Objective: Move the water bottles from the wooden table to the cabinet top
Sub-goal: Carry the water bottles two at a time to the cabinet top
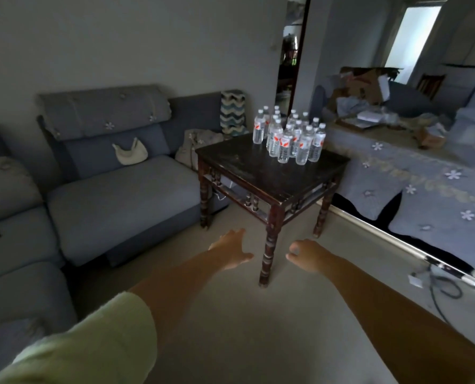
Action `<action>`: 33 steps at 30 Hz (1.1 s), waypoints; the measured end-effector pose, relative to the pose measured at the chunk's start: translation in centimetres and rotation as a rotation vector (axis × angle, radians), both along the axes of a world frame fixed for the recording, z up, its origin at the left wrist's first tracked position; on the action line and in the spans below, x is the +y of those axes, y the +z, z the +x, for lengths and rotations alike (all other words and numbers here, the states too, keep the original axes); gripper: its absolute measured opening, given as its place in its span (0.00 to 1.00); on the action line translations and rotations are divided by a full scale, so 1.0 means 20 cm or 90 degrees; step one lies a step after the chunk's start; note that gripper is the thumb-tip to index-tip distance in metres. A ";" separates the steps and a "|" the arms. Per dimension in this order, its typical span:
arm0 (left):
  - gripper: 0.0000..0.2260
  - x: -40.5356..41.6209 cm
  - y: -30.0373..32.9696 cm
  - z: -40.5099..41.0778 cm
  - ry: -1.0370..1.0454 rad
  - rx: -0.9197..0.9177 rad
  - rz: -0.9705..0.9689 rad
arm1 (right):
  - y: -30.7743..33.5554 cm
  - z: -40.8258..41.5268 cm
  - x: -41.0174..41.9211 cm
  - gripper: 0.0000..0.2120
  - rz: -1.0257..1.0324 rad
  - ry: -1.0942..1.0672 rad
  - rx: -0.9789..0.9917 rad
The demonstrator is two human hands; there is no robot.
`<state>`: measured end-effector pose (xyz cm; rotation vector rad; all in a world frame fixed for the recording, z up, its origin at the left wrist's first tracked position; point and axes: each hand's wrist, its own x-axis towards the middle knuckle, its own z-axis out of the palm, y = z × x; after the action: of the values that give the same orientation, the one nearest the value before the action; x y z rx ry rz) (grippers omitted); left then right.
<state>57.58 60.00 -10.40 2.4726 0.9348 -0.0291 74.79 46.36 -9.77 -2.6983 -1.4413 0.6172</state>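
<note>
Clear plastic water bottles [288,138], white-capped, stand clustered at the far corner of the dark wooden desk [275,173], well beyond both hands. Left hand [232,249] spread, empty; right hand [305,254] loosely curled, holding nothing. Judged full: moderately heavy, thin walls yielding, smooth. Grip mid-body at label, upright.

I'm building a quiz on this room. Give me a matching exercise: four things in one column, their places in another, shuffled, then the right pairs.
Things:
1. water bottles
2. cream bag
3. cardboard box
4. left hand

Places:
A. on the grey sofa seat
B. above the floor, short of the table
C. on the wooden table
D. on the cluttered cloth-covered surface at the right

Pairs: 1-C, 2-A, 3-D, 4-B
</note>
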 end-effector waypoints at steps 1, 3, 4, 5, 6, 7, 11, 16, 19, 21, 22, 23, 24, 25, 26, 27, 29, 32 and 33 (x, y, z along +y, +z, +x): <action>0.36 0.06 -0.01 0.03 0.010 0.002 -0.003 | -0.02 0.02 0.06 0.21 0.003 0.005 0.008; 0.36 0.19 -0.01 0.09 0.032 0.005 -0.002 | -0.04 0.07 0.17 0.21 0.009 0.010 0.022; 0.36 0.25 -0.01 0.14 0.037 0.006 0.005 | -0.05 0.11 0.23 0.20 0.013 0.013 0.024; 0.36 0.32 0.00 0.19 0.035 0.005 0.014 | -0.06 0.15 0.29 0.20 0.017 0.015 0.023; 0.36 0.38 0.00 0.24 0.029 0.003 0.023 | -0.07 0.19 0.35 0.19 0.018 0.017 0.019; 0.35 0.45 0.01 0.31 0.018 -0.002 0.031 | -0.07 0.25 0.41 0.18 0.019 0.016 0.013; 0.33 0.73 0.00 0.55 -0.034 -0.012 0.034 | -0.05 0.48 0.71 0.16 0.024 -0.008 -0.009; 0.29 1.21 0.06 0.83 -0.048 -0.034 -0.005 | -0.01 0.76 1.12 0.17 0.031 -0.059 -0.008; 0.30 1.51 0.11 0.96 -0.035 -0.054 0.001 | 0.01 0.89 1.33 0.17 0.052 -0.069 -0.002; 0.31 1.63 0.11 1.03 -0.025 -0.060 -0.001 | 0.00 0.95 1.41 0.17 0.042 -0.074 0.007; 0.31 1.68 0.09 1.07 -0.031 -0.052 -0.009 | -0.01 0.98 1.45 0.18 0.032 -0.082 0.011; 0.32 1.73 0.07 1.11 -0.043 -0.041 -0.015 | -0.02 1.02 1.49 0.18 0.023 -0.086 0.010; 0.32 1.77 0.05 1.16 -0.055 -0.032 -0.022 | -0.02 1.07 1.53 0.19 0.019 -0.093 0.011; 0.32 1.81 0.03 1.21 -0.062 -0.029 -0.026 | -0.02 1.12 1.57 0.19 0.021 -0.100 0.011; 0.32 1.86 0.01 1.26 -0.064 -0.028 -0.029 | -0.02 1.18 1.61 0.20 0.024 -0.103 0.010; 0.32 1.90 -0.01 1.31 -0.064 -0.026 -0.036 | -0.02 1.23 1.65 0.20 0.024 -0.099 0.007; 0.33 1.99 -0.05 1.43 -0.060 -0.016 -0.064 | -0.03 1.34 1.75 0.21 0.012 -0.089 0.003; 0.33 2.13 -0.09 1.61 -0.060 -0.007 -0.081 | -0.04 1.54 1.92 0.20 0.001 -0.082 0.003; 0.33 2.18 -0.10 1.67 -0.058 -0.015 -0.075 | -0.05 1.60 1.97 0.20 0.002 -0.082 0.006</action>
<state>90.90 103.51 -12.34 2.3988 0.7880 -0.0832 106.77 85.78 -10.82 -2.7540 -1.2528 0.6169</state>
